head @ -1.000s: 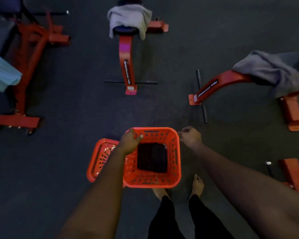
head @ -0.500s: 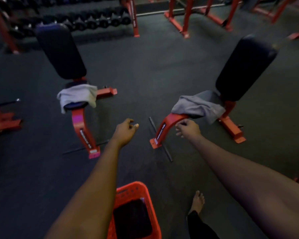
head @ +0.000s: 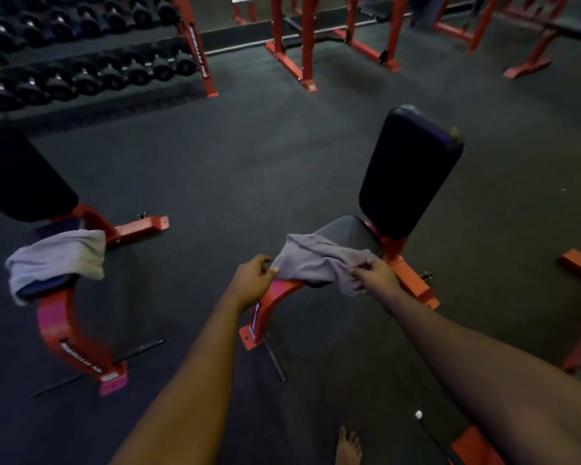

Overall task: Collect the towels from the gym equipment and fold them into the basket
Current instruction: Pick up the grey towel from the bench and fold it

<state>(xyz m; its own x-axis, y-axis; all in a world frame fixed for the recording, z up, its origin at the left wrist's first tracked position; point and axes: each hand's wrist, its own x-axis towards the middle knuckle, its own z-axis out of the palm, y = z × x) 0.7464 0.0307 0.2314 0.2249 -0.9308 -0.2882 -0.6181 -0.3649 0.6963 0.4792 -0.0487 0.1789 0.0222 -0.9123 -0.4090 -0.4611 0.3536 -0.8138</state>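
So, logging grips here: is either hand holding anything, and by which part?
The right hand pinches the grey towel at its near right edge; the left hand touches its left edge, grip unclear.

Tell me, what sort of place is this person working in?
Most likely a gym's free-weight area. A long rack of dumbbells lines the far wall, red-framed padded benches stand on dark flooring, and a grey towel lies draped over one bench seat.
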